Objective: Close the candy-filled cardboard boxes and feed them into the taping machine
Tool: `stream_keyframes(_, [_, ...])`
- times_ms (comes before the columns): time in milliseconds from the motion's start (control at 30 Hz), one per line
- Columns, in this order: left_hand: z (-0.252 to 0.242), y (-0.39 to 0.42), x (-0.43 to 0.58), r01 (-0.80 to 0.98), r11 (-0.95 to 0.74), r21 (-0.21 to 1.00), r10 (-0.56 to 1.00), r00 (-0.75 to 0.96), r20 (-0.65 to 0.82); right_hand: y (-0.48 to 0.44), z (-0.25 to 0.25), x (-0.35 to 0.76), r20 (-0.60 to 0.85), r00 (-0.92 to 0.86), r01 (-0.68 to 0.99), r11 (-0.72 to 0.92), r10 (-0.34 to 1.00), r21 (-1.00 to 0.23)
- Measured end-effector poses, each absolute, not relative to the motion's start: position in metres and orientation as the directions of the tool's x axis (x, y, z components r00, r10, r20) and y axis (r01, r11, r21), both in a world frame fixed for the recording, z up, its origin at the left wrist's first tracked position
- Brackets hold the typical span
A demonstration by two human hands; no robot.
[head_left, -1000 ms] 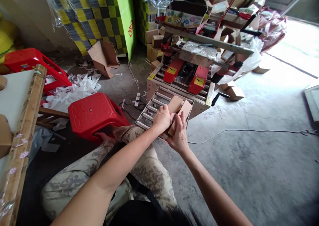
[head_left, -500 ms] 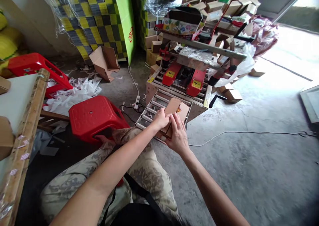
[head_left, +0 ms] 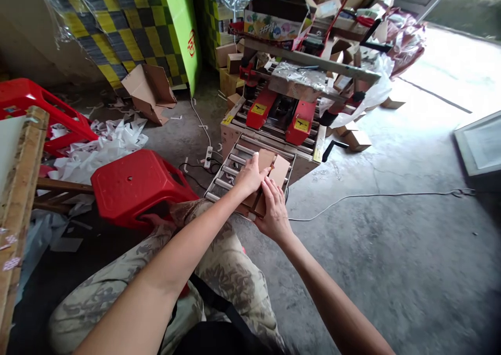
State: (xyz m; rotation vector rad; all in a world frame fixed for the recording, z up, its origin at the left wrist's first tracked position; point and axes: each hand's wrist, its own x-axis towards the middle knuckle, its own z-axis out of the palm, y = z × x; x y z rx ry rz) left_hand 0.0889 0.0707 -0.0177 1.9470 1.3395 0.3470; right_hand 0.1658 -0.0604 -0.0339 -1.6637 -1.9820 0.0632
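Observation:
A small brown cardboard box point(head_left: 279, 170) lies on the roller conveyor point(head_left: 235, 158) in front of my knees. Its top flaps are folded inward, with a narrow gap between them where a bit of orange shows. My left hand point(head_left: 250, 178) is on the left part of the box, fingers bent over the flap towards the gap. From the near right side my right hand point(head_left: 276, 209) grips the box, fingers lying on the top and the thumb at the near edge. The box's contents are mostly hidden.
Beyond the rollers stands a carton-sealing machine point(head_left: 281, 116) with red side guides. A red stool point(head_left: 131, 185) is at my left, near a wooden-edged table point(head_left: 19, 188). Scrap paper point(head_left: 113, 149) litters the floor; a white cable point(head_left: 371, 194) runs across the right side.
My left hand has spread further over the box top, and the flap gap looks wider. My right hand keeps its hold. The whole view has shifted slightly.

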Motion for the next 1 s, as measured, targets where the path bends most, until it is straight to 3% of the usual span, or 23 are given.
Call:
stream_keyframes(200, [-0.017,0.07,0.09,0.701,-0.16,0.695,0.894,0.402,-0.2,-0.057,-0.024,0.175,0.368,-0.131,0.884,0.276,0.921,-0.376])
stream_keyframes(500, [-0.016,0.067,0.093,0.744,-0.2,0.638,0.917,0.371,-0.145,-0.059,-0.029,0.165,0.475,-0.075,0.891,0.273,0.877,-0.363])
stream_keyframes(1000, [-0.02,0.072,0.088,0.68,-0.154,0.716,0.902,0.393,-0.18,-0.059,-0.031,0.162,0.381,-0.096,0.904,0.24,0.92,-0.353])
